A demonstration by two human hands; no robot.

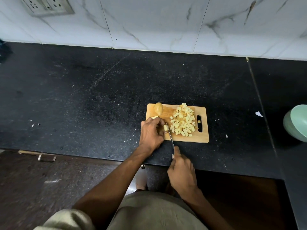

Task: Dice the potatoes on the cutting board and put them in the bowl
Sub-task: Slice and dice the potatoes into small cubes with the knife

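On the cutting board point(201, 138), the left hand point(151, 131) curls over a potato piece point(165, 127) while the right hand point(181, 170) grips the knife point(170, 136) beside the diced pile point(183, 122); the bowl point(297, 122) sits well right of the board.

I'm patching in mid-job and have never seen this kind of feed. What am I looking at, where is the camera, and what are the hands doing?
There is no machine: a person's bare hands, filmed by one head-worn camera looking down. A wooden cutting board lies on a black countertop. The left hand holds a potato piece steady; the right hand grips a knife cutting it. A pile of diced potato and an uncut potato chunk sit on the board. A green bowl waits at the far right.
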